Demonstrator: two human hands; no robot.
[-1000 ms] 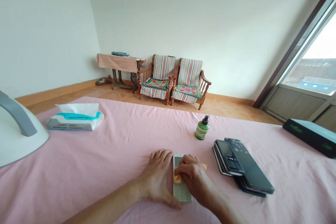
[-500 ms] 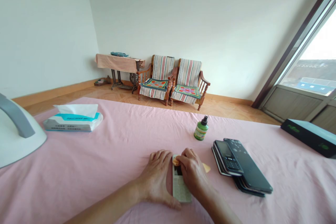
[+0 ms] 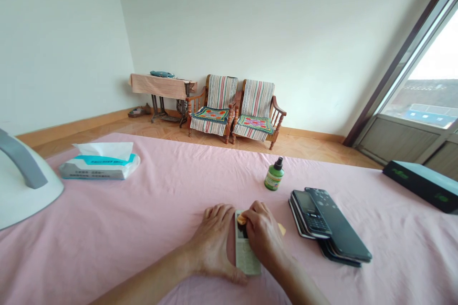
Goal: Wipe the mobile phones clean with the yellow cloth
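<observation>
A pale keypad mobile phone (image 3: 248, 261) lies flat on the pink cloth, its dark screen partly covered by my right hand. My left hand (image 3: 211, 240) rests along the phone's left side, bracing it between the forefinger at the top corner and the thumb at the bottom end. My right hand (image 3: 265, 233) is closed on a yellow cloth (image 3: 242, 219), pressing it against the upper part of the screen. Another bit of the cloth sticks out on the right of that hand. Most of the cloth is hidden in the fingers.
Right of my hands lie stacked phones (image 3: 311, 214) and larger dark devices (image 3: 343, 228). Beyond stands a green spray bottle (image 3: 274, 175). A tissue pack (image 3: 100, 164) and a white appliance with a grey handle (image 3: 25, 186) are on the left. A black box (image 3: 422, 186) sits far right.
My right hand, with the yellow cloth, has shifted slightly over the top of the phone's screen. My left hand and the phone stay almost where they were.
</observation>
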